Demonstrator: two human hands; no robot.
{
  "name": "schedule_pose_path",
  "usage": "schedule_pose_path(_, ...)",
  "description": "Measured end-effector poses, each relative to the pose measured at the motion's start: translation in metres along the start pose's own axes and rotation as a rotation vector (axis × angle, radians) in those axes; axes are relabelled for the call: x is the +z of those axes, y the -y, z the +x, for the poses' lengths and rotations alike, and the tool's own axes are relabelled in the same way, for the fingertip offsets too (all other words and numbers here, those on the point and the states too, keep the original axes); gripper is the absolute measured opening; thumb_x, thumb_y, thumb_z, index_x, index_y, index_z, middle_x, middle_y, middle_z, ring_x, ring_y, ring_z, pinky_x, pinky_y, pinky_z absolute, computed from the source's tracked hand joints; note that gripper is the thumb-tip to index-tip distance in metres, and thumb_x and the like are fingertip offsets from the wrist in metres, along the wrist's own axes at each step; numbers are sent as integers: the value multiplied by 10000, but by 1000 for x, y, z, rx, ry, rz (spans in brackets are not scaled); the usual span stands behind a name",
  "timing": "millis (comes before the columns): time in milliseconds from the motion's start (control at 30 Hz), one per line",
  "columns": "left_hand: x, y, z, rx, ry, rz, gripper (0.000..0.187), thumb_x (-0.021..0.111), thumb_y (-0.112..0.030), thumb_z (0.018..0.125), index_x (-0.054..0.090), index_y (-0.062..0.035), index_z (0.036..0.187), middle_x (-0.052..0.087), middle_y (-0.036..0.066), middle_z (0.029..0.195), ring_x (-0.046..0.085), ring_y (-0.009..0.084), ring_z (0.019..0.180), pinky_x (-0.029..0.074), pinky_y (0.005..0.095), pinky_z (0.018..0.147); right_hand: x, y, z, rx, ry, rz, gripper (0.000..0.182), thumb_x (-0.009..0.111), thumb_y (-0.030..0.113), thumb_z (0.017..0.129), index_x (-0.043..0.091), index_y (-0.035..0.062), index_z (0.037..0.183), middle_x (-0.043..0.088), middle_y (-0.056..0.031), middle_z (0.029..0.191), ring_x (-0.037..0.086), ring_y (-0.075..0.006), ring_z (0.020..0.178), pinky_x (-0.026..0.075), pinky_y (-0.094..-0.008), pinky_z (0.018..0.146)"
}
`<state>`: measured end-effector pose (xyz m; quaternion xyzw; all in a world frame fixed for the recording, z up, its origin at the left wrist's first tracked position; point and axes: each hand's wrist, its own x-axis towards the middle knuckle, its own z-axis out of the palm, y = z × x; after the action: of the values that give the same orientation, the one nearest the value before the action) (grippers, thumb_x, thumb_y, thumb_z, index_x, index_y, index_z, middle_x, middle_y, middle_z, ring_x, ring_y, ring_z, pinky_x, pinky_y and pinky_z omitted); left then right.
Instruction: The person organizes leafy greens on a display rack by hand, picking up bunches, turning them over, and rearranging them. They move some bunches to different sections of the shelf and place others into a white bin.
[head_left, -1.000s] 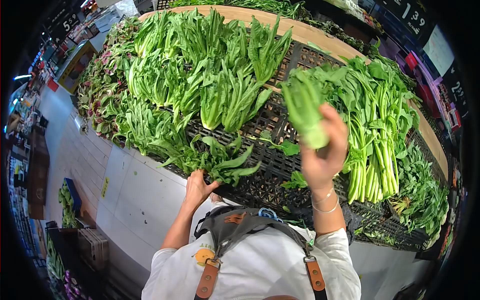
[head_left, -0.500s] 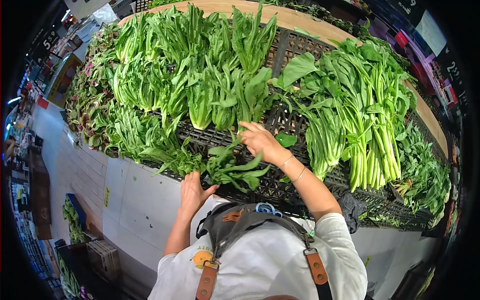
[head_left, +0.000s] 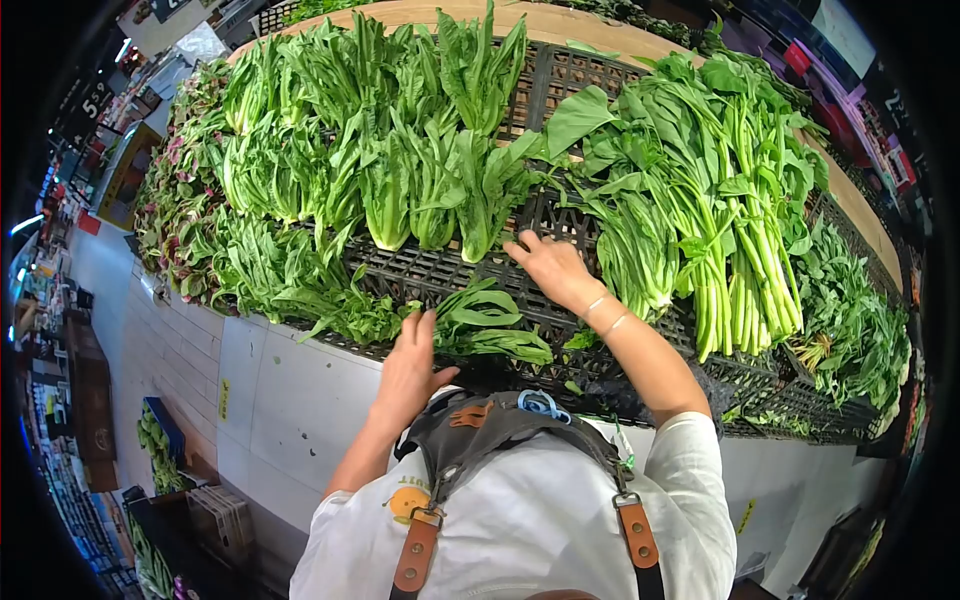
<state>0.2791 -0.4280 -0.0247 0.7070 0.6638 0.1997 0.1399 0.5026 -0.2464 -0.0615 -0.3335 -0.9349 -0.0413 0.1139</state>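
My left hand (head_left: 410, 362) is at the front edge of the black crates (head_left: 400, 272). Its fingers are stretched out and its thumb stands apart, with the fingertips against the stem end of a loose leafy bunch (head_left: 490, 322). That bunch lies sideways, its leaves pointing right. My right hand (head_left: 553, 270), with bracelets on the wrist, hovers over the crate, fingers apart and nothing in them. Just left of its fingertips stands a leafy lettuce bunch (head_left: 487, 195), pale stem end toward me. More lettuce bunches (head_left: 388, 205) line up to its left.
Long-stemmed greens (head_left: 745, 270) lie to the right, with darker leafy greens (head_left: 850, 320) beyond them. Red-green leaves (head_left: 175, 215) are heaped at the far left. A wooden rim (head_left: 570, 25) runs along the back. My apron (head_left: 480, 435) is close to the crate edge.
My right hand has moved right, off the lettuce base. My left hand has shifted up and right and loosened its fingers. The loose bunch now lies flatter and further right.
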Motion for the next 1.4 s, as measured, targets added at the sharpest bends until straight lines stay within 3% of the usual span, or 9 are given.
schedule_pose_path(133, 56, 16, 4, 8, 1, 207, 1076, 837, -188, 579, 208, -93, 1448, 415, 244, 1307, 616, 343, 887, 542, 372, 657, 16, 2, 18, -124, -26, -204, 298, 580, 77, 735, 585, 84, 1032, 535, -67, 920, 621, -207, 740, 511, -307, 557)
schedule_pose_path(267, 54, 28, 13, -49, -126, 2, 714, 701, -116, 697, 373, -85, 1330, 512, 167, 1106, 622, 348, 797, 509, 434, 623, 25, -2, 22, -212, 3, -204, 234, 570, 74, 728, 581, 90, 962, 535, -63, 884, 625, -211, 705, 504, -311, 540)
schedule_pose_path(367, 45, 43, 18, -57, -374, -340, 612, 658, -127, 749, 385, -63, 1293, 556, 217, 1036, 599, 424, 808, 487, 487, 683, 19, -2, 28, -271, -35, -173, 195, 561, 71, 722, 570, 89, 917, 530, -85, 853, 622, -224, 679, 499, -320, 527)
schedule_pose_path(500, 44, 50, 18, -299, -196, -210, 576, 653, -155, 775, 383, -11, 1263, 586, 215, 944, 587, 447, 857, 479, 493, 711, 25, -2, 36, -286, 7, -229, 126, 555, 76, 717, 549, 83, 842, 526, -100, 828, 618, -230, 667, 492, -324, 509)
schedule_pose_path(633, 39, 33, 20, -98, -225, -213, 548, 669, -139, 771, 386, -17, 1224, 550, 244, 1043, 581, 466, 835, 488, 499, 711, 29, -1, 37, -272, 40, -248, 49, 551, 81, 746, 537, 79, 793, 522, -96, 871, 618, -234, 707, 515, -332, 526)
schedule_pose_path(967, 34, 41, 29, -278, -117, -455, 729, 701, -76, 724, 272, -27, 1311, 576, 321, 1033, 585, 472, 930, 472, 476, 795, 26, 0, 37, -244, 50, -260, 44, 557, 91, 757, 555, 79, 799, 522, -78, 849, 618, -210, 721, 513, -306, 537)
schedule_pose_path(1033, 36, 49, 29, -309, -210, -500, 811, 720, -100, 716, 232, -33, 1360, 579, 317, 1045, 587, 468, 951, 477, 468, 810, 26, 3, 37, -235, 68, -262, 47, 558, 84, 754, 556, 74, 800, 535, -86, 837, 623, -219, 713, 515, -314, 540)
schedule_pose_path(1167, 38, 54, 22, -188, -304, -229, 983, 763, -130, 693, 132, -71, 1445, 462, 311, 1243, 567, 467, 998, 488, 459, 824, 37, 0, 43, -260, 58, -215, 51, 557, 72, 748, 555, 64, 798, 553, -107, 813, 632, -242, 694, 516, -337, 541)
schedule_pose_path(1400, 35, 39, 6, -238, -236, -298, 1093, 810, -160, 655, 84, -104, 1471, 406, 291, 1310, 494, 450, 1128, 453, 450, 917, 32, -4, 43, -223, -4, -16, 55, 567, 54, 743, 549, 56, 795, 553, -129, 798, 620, -291, 734, 516, -367, 605)
